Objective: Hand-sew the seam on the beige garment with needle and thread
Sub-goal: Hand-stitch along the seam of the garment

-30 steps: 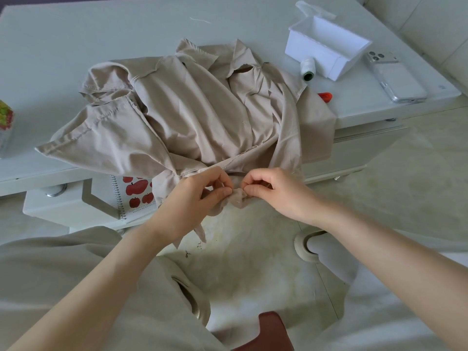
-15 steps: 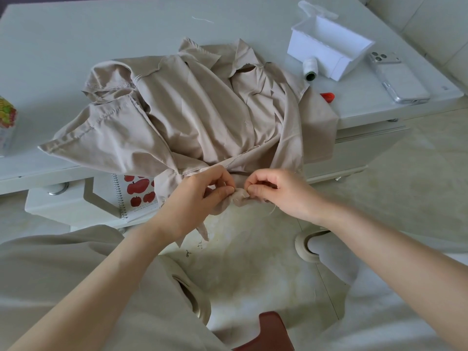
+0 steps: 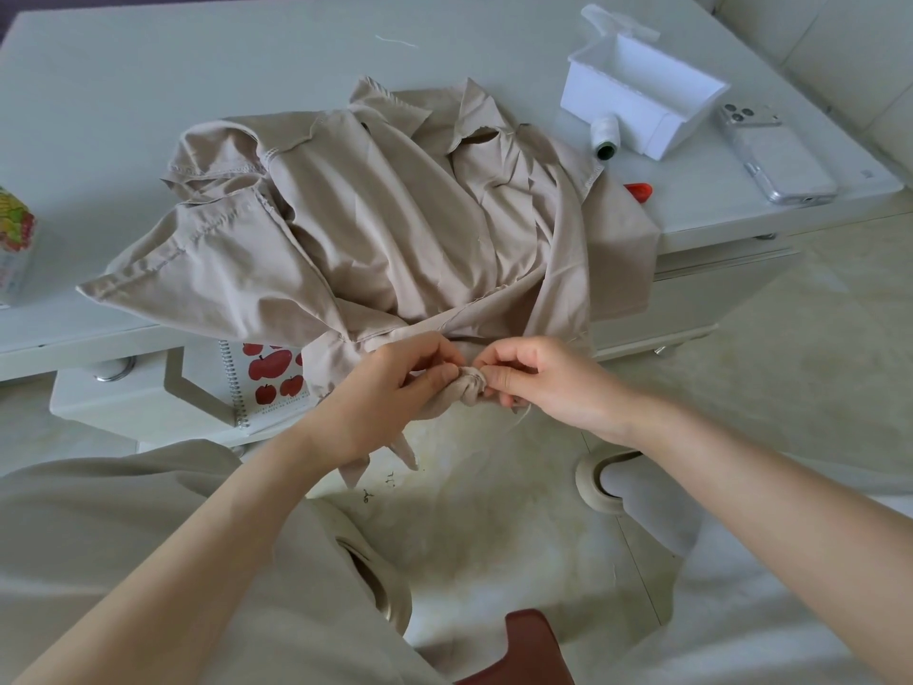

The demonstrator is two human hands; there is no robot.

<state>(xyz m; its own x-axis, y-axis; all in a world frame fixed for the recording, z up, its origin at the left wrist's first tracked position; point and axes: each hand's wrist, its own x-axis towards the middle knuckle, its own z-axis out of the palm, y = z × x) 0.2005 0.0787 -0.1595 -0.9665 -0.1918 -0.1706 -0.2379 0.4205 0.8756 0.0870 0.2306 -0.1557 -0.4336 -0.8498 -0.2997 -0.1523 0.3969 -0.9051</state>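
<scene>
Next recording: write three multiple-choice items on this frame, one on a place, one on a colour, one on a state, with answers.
1. The white thread spool lies: A. on the floor; B. on the white table beside the white plastic box; C. on a chair.
2. The apples on the spiral notebook are: A. green; B. red; C. yellow.
3. The left hand and right hand: A. lie flat; B. hang idle; C. pinch a bunched edge of the beige garment.
Answers: B, the spool sits next to the box; B, its print is red; C, both hands' fingers curl on the fabric.
</scene>
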